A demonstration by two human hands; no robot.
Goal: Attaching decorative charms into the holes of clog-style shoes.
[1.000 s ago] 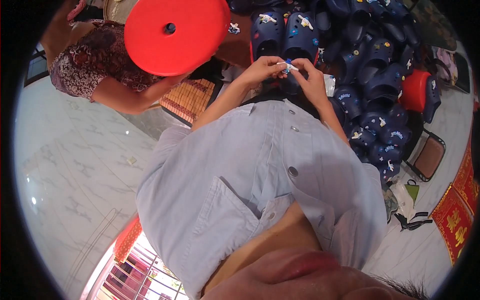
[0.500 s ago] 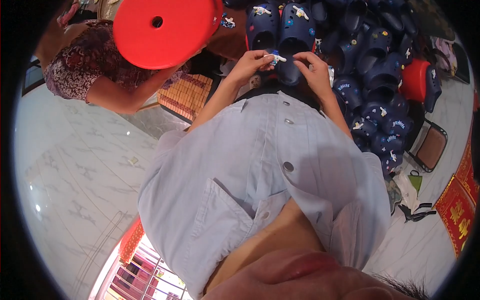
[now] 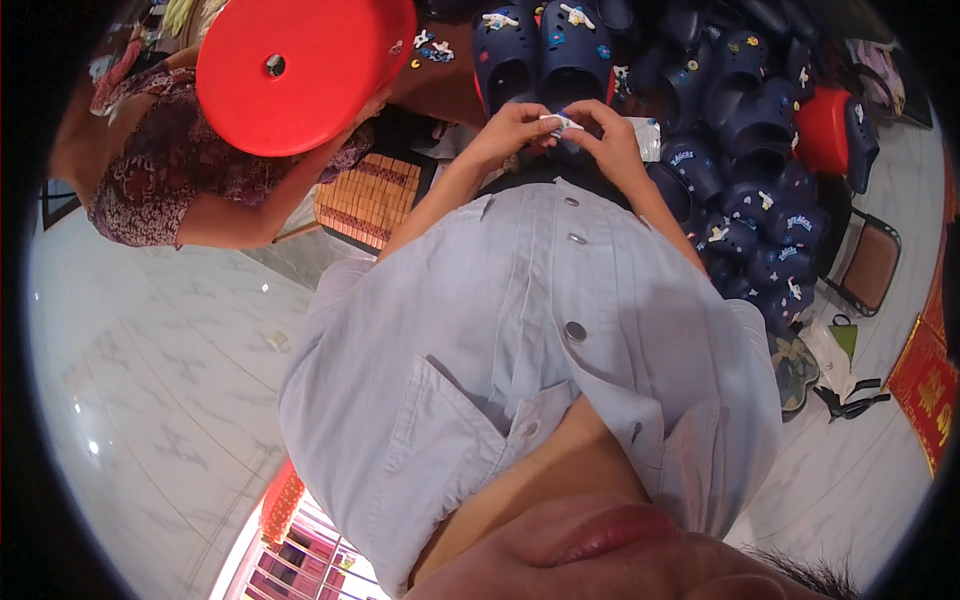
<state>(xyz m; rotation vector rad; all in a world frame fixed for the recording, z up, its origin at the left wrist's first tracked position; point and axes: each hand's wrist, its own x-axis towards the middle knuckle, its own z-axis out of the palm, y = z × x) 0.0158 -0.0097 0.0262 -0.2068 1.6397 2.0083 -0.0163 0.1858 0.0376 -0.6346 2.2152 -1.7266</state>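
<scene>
A small white and blue shoe charm (image 3: pixel 566 123) is pinched between my hands, in front of my shirt. My left hand (image 3: pixel 514 133) is closed on its left side, and my right hand (image 3: pixel 609 137) grips it from the right with thumb and fingertips. The fingers partly cover the charm. Just beyond my hands stands a pair of navy clogs, the left clog (image 3: pixel 503 62) and the right clog (image 3: pixel 574 58), decorated with charms. A dark blue piece shows under my fingers, partly hidden.
Many navy clogs (image 3: pixel 755 135) are heaped at the right. A co-worker's arm (image 3: pixel 235 215) reaches beside a red round stool (image 3: pixel 300 60) at the left. Loose charms (image 3: pixel 434 50) lie beyond the stool. A bamboo-slat mat (image 3: pixel 368 200) and a brown-seated chair (image 3: pixel 868 265) flank me.
My right hand has moved in to the left and now grips the charm together with my left hand. The view has shifted slightly; the stool and clogs appear further left.
</scene>
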